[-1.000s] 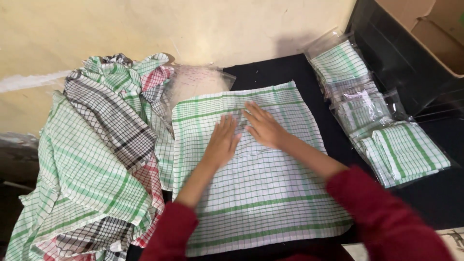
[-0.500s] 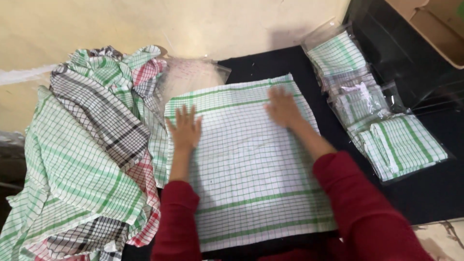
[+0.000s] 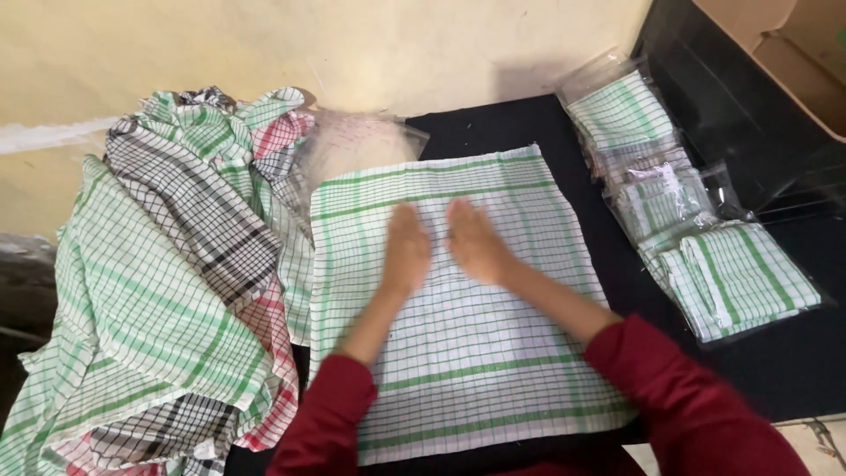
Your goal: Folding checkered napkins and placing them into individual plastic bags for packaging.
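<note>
A white cloth with green checks and green border stripes (image 3: 458, 353) lies spread flat on a black table (image 3: 793, 370). My left hand (image 3: 407, 251) and my right hand (image 3: 476, 242) rest palms down side by side on the upper middle of the cloth, fingers together and pointing away from me. Neither hand holds anything. Both arms wear dark red sleeves.
A heap of loose checked cloths in green, black and red (image 3: 167, 291) lies to the left. An empty clear plastic bag (image 3: 361, 145) sits behind the spread cloth. Bagged folded green-checked cloths (image 3: 696, 238) line the right side. A cardboard box (image 3: 784, 53) stands at the top right.
My hands, spread apart near the cloth's upper corners half a second ago, have come back together at the middle of the cloth.
</note>
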